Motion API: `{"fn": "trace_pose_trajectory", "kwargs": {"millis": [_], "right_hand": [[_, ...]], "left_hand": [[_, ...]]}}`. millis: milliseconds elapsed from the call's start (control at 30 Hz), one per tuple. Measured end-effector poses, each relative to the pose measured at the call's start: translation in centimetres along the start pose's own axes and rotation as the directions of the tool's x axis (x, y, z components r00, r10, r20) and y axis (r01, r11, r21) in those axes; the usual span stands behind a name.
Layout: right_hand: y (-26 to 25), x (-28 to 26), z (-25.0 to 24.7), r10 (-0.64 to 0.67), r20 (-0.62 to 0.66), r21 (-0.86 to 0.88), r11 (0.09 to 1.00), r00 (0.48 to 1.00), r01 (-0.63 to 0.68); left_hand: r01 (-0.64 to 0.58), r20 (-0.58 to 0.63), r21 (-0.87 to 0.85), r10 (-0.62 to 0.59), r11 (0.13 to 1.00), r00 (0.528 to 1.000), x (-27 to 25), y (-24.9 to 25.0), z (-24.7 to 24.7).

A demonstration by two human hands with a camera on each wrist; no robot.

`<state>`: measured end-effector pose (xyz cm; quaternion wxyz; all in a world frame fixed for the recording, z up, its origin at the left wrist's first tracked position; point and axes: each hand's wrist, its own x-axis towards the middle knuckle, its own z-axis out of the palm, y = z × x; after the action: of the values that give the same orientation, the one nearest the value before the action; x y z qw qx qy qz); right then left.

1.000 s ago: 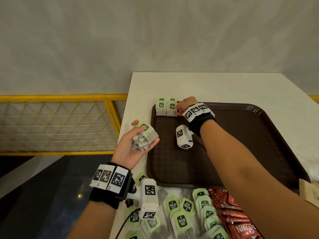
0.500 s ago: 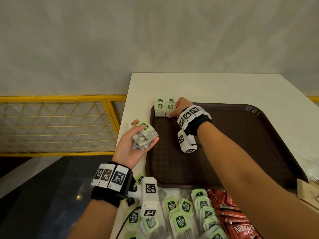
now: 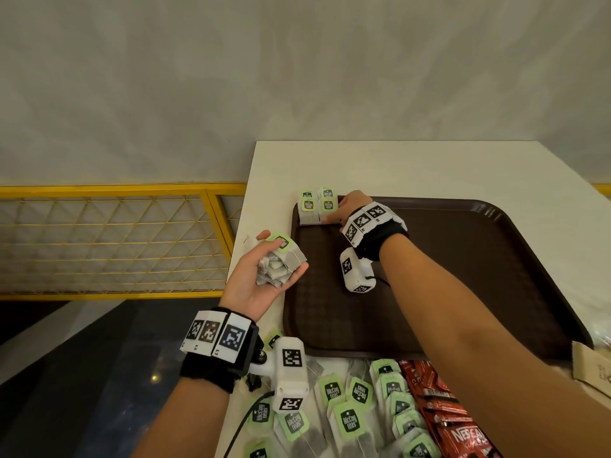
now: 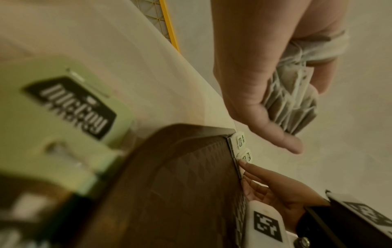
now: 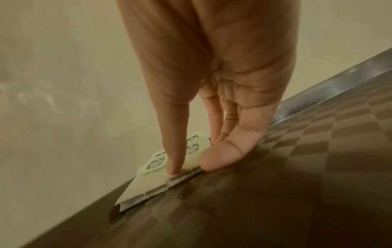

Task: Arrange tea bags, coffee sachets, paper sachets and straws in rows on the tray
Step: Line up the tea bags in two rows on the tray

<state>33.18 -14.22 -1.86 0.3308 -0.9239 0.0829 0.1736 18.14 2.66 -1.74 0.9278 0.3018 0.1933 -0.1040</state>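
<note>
Several green-tagged tea bags [image 3: 316, 208] lie side by side in the far left corner of the brown tray [image 3: 479, 276]. My right hand [image 3: 335, 211] reaches over the tray to them. In the right wrist view its straight index finger [image 5: 172, 167] presses on top of the tea bags [image 5: 148, 182] and the thumb touches their near edge. My left hand [image 3: 282, 252] hovers palm up at the tray's left rim and grips a stack of tea bags [image 3: 281, 267]. The same stack [image 4: 297, 104] shows fanned in the left wrist view.
Loose tea bags [image 3: 347, 421] and red coffee sachets [image 3: 456, 424] lie on the white table [image 3: 396, 166] in front of the tray. A brown paper sachet [image 3: 591, 365] lies at the right. A yellow railing [image 3: 115, 239] stands beyond the table's left edge.
My right wrist has turned a little while its fingers stayed at the tea bags in the tray's corner. The left hand with its stack has hardly moved.
</note>
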Motion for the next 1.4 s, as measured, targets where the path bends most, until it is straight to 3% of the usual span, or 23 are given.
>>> {"fn": "trace_pose_trajectory", "kwargs": {"millis": [67, 133, 233, 267, 333, 400, 433, 567, 767, 833, 1033, 1133, 1233, 1400], "right_hand": [[0.1, -0.2, -0.4, 0.013, -0.008, 0.000, 1.000, 1.000, -0.013], [0.0, -0.9, -1.0, -0.037, -0.096, -0.039, 0.999, 0.995, 0.033], [-1.2, -3.6, -1.9, -0.194, -0.208, 0.109, 0.970, 0.959, 0.219], [-1.8, -5.0, -2.1, -0.251, -0.160, 0.161, 0.947, 0.955, 0.276], [-2.8, -7.7, -2.1, -0.330, 0.082, 0.283, 0.912, 0.940, 0.296], [-3.0, -9.6, -1.7, -0.386, 0.321, 0.359, 0.895, 0.865, 0.266], [-2.9, -10.2, -1.4, -0.412, 0.366, 0.373, 0.886, 0.834, 0.274], [-1.6, -10.5, -0.8, -0.419, 0.309, 0.479, 0.844, 0.854, 0.241], [0.2, -10.9, -1.7, -0.414, 0.256, 0.790, 0.611, 0.874, 0.058], [0.0, -11.1, -1.3, -0.421, 0.278, 0.782, 0.621, 0.863, 0.051], [-0.5, -11.2, -0.2, -0.386, 0.324, 0.717, 0.696, 0.864, 0.042], [-0.4, -10.4, -0.2, -0.338, 0.302, 0.736, 0.677, 0.892, 0.007], [-0.4, -8.3, -0.6, -0.185, 0.207, 0.760, 0.649, 0.961, -0.039], [-1.4, -4.3, -0.7, 0.057, 0.124, 0.580, 0.806, 0.991, -0.119]], "left_hand": [[-0.005, 0.009, -0.001, 0.005, 1.000, 1.000, 0.0, 0.0, 0.0], [-0.005, 0.036, 0.001, 0.005, 1.000, 0.999, -0.1, 0.2, 0.1], [-0.009, 0.075, 0.007, 0.009, 1.000, 0.997, 0.0, 0.3, 0.3], [-0.017, 0.082, 0.010, 0.016, 1.000, 0.997, 0.0, 0.4, 0.5], [-0.033, 0.106, 0.041, 0.028, 0.999, 0.994, 0.2, 0.5, 0.8], [-0.031, 0.139, 0.087, 0.019, 0.996, 0.990, 0.2, 0.6, 1.2], [-0.026, 0.149, 0.104, 0.011, 0.994, 0.989, 0.1, 0.7, 1.4], [-0.018, 0.156, 0.105, 0.001, 0.994, 0.988, -0.5, 0.6, 1.6], [-0.032, 0.096, 0.115, 0.021, 0.993, 0.995, -0.8, 0.1, 1.2], [-0.033, 0.112, 0.177, 0.013, 0.984, 0.994, -0.7, 0.0, 1.3], [-0.016, 0.121, 0.331, -0.025, 0.944, 0.992, -0.6, 0.0, 0.8], [-0.015, 0.081, 0.289, -0.009, 0.957, 0.997, -0.5, 0.5, 0.5], [-0.029, 0.014, 0.207, 0.027, 0.978, 1.000, 0.0, 1.0, -0.3], [-0.039, -0.027, 0.164, 0.044, 0.986, 0.999, 0.3, 1.4, -1.3]]}}
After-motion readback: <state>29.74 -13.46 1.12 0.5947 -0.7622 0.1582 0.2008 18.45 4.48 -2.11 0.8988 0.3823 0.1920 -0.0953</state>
